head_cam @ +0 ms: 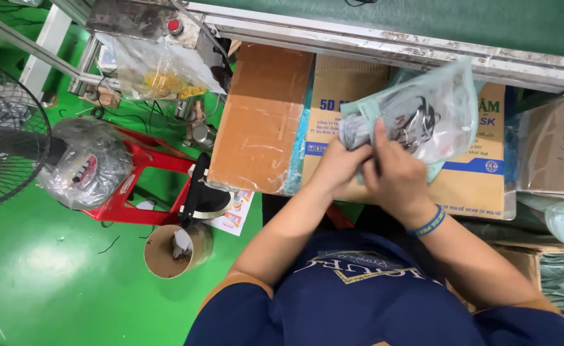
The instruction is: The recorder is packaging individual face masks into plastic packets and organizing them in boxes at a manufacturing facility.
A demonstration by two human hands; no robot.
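Reaching forward with both forearms angled inward, your hands meet over the open cartons. Your left hand [338, 168] curls under the bundle, fingers wrapped around its near end, while your right hand [394, 173], blue wristband [430, 223] at the wrist, lies over the top with fingers pressed down on it. Between them you grip a clear plastic bag of grey masks [416, 115], which juts up and to the right from your hands; how many are inside is hard to tell through the glare. Below it sits a tan cardboard box [480, 179] with a blue band and blue print. Left of that, a plain brown carton flap [263, 118] stands open. Farther left, a red plastic stool [142, 173] stands on the green floor [51, 282].
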